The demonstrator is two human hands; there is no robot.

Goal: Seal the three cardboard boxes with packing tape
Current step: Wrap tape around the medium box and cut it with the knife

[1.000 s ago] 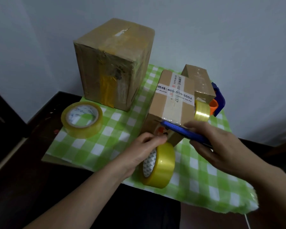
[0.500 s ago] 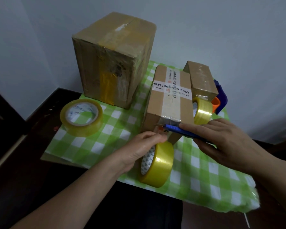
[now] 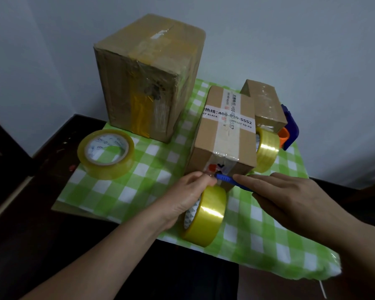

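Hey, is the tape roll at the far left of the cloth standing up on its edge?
No, the tape roll lies flat on the checked cloth, with its hole facing up.

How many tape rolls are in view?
3. The flat roll lies left on the cloth; the front roll stands on edge under the left hand; the right roll stands beside the middle box. More may hide behind boxes.

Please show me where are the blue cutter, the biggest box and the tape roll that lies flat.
blue cutter (image 3: 226,180), head view, on its blue body near the tip.
biggest box (image 3: 139,100), head view, on its taped front side.
flat tape roll (image 3: 108,169), head view, on its yellow outer wall.
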